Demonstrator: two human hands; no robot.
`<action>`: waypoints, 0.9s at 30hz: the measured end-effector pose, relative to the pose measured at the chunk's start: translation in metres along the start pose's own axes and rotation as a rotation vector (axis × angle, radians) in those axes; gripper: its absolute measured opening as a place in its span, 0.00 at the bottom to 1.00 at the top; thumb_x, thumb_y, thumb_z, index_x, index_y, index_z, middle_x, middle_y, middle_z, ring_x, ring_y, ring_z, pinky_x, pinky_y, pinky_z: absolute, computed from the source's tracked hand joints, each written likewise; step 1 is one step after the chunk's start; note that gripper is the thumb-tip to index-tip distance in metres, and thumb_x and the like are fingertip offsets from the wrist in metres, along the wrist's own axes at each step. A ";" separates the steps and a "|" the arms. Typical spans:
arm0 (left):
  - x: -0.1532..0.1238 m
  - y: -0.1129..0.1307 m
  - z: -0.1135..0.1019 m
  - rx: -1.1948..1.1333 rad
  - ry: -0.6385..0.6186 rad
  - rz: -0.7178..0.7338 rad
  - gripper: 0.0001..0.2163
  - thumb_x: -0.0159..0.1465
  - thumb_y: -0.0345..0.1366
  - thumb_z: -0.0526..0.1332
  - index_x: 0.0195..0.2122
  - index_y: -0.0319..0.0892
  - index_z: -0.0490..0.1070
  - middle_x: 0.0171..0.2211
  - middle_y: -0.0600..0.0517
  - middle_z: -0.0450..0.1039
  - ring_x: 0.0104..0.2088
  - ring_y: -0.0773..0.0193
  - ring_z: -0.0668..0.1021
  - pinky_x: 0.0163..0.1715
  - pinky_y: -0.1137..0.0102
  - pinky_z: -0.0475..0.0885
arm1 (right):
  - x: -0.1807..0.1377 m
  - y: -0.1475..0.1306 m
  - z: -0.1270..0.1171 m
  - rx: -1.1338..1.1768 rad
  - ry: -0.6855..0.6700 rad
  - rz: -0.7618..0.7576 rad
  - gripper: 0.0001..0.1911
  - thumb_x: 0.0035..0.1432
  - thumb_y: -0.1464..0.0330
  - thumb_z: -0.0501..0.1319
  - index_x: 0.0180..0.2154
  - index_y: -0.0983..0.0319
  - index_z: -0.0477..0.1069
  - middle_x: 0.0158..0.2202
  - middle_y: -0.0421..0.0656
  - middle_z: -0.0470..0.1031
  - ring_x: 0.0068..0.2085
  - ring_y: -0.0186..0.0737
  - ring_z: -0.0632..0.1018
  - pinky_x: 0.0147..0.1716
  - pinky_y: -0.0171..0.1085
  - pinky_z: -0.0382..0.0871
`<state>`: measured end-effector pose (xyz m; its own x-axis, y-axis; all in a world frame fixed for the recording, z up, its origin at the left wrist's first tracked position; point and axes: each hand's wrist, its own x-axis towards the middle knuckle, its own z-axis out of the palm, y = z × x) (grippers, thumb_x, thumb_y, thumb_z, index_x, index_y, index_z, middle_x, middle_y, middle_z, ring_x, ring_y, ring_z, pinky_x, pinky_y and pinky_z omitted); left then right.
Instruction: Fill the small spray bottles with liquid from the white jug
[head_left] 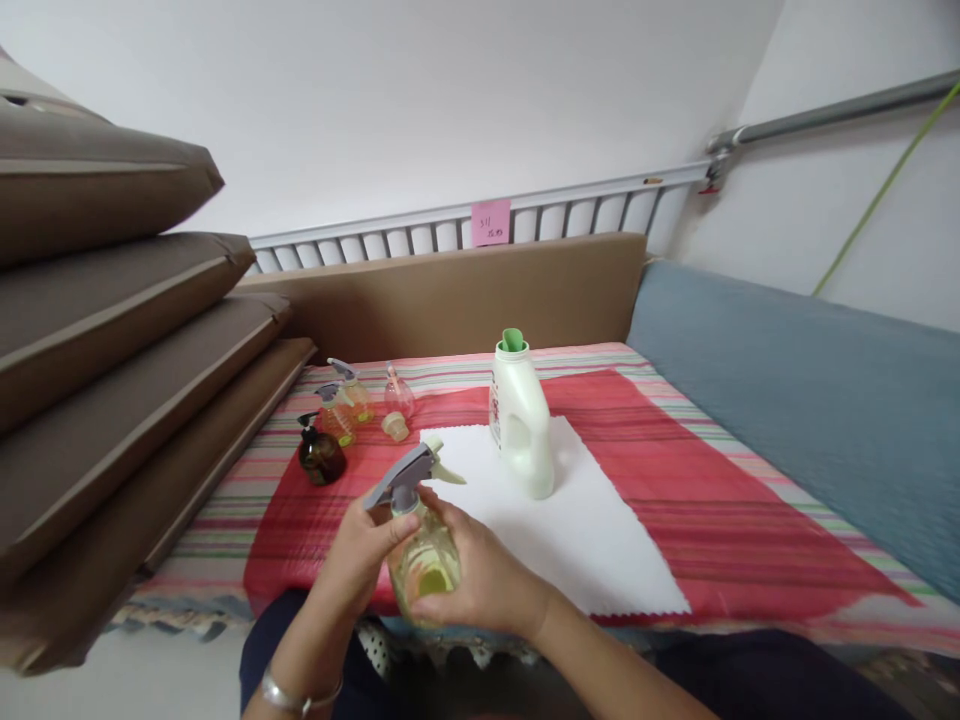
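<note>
A clear yellowish spray bottle (426, 565) with a grey and cream trigger head (409, 475) is held between my two hands, close to the front edge of the bed. My left hand (367, 545) closes round the neck, just under the trigger head. Lower down, my right hand (480, 570) wraps the bottle's body from the right side. Beyond it, a pale green-white jug (521, 425) with a handle stands open on a white sheet (600, 545). A green piece (513, 340) shows in the jug's mouth.
Left of the sheet stand a dark brown pump bottle (321, 458), two more spray bottles (339, 420) and a pink clear bottle (399, 393). Brown cushions (135, 420) are stacked at the left. A blue-grey panel (795, 390) borders the right; a brown board (450, 300) runs behind.
</note>
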<state>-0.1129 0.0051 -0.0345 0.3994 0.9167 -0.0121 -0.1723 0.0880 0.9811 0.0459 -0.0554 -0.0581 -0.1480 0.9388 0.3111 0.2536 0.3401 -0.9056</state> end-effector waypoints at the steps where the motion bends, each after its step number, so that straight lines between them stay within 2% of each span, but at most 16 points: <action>1: -0.001 -0.001 0.001 0.005 0.015 0.020 0.19 0.45 0.39 0.72 0.39 0.40 0.77 0.34 0.47 0.80 0.35 0.55 0.79 0.41 0.61 0.73 | 0.000 0.001 0.000 -0.017 0.007 -0.021 0.53 0.34 0.71 0.73 0.62 0.55 0.54 0.57 0.48 0.67 0.55 0.52 0.69 0.55 0.52 0.62; 7: -0.006 0.010 0.004 -0.025 -0.125 0.063 0.20 0.49 0.39 0.71 0.43 0.39 0.77 0.43 0.44 0.78 0.44 0.52 0.77 0.49 0.60 0.69 | -0.003 0.001 0.001 0.033 -0.026 -0.022 0.53 0.34 0.72 0.73 0.62 0.55 0.54 0.59 0.47 0.65 0.55 0.51 0.70 0.55 0.51 0.62; 12: -0.007 0.010 0.001 0.013 -0.146 0.032 0.22 0.47 0.41 0.71 0.44 0.40 0.76 0.41 0.45 0.79 0.45 0.50 0.77 0.49 0.59 0.68 | -0.007 0.000 0.000 0.095 -0.030 -0.005 0.53 0.34 0.71 0.74 0.61 0.56 0.54 0.57 0.47 0.66 0.55 0.49 0.70 0.55 0.50 0.62; 16: -0.006 -0.003 0.004 0.084 -0.157 -0.023 0.25 0.47 0.44 0.71 0.46 0.42 0.75 0.41 0.46 0.79 0.44 0.47 0.77 0.48 0.56 0.70 | -0.019 -0.002 -0.007 0.076 0.011 -0.020 0.50 0.32 0.67 0.75 0.59 0.55 0.58 0.53 0.45 0.71 0.51 0.48 0.74 0.52 0.46 0.66; 20: 0.006 -0.033 0.004 0.214 -0.157 -0.017 0.36 0.38 0.54 0.71 0.48 0.46 0.74 0.49 0.45 0.75 0.50 0.40 0.74 0.49 0.53 0.70 | -0.041 0.009 -0.029 0.024 0.159 0.007 0.47 0.31 0.65 0.75 0.55 0.57 0.62 0.49 0.45 0.74 0.47 0.48 0.76 0.49 0.45 0.69; 24: 0.026 -0.085 -0.015 0.474 -0.109 0.032 0.27 0.49 0.54 0.65 0.48 0.48 0.73 0.53 0.48 0.72 0.56 0.46 0.70 0.56 0.53 0.64 | -0.073 0.037 -0.075 -0.056 0.422 0.106 0.44 0.34 0.69 0.73 0.55 0.57 0.61 0.49 0.46 0.73 0.49 0.51 0.74 0.50 0.49 0.68; 27: 0.040 -0.130 -0.043 0.643 0.050 0.074 0.25 0.47 0.54 0.65 0.43 0.47 0.74 0.48 0.47 0.76 0.54 0.43 0.72 0.54 0.51 0.65 | -0.097 0.066 -0.121 -0.145 0.673 0.229 0.42 0.32 0.70 0.72 0.53 0.58 0.62 0.49 0.47 0.73 0.50 0.53 0.74 0.51 0.50 0.67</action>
<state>-0.1134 0.0472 -0.1708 0.3618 0.9299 0.0667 0.3819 -0.2131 0.8993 0.1925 -0.1171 -0.1135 0.5329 0.8017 0.2706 0.3385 0.0911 -0.9366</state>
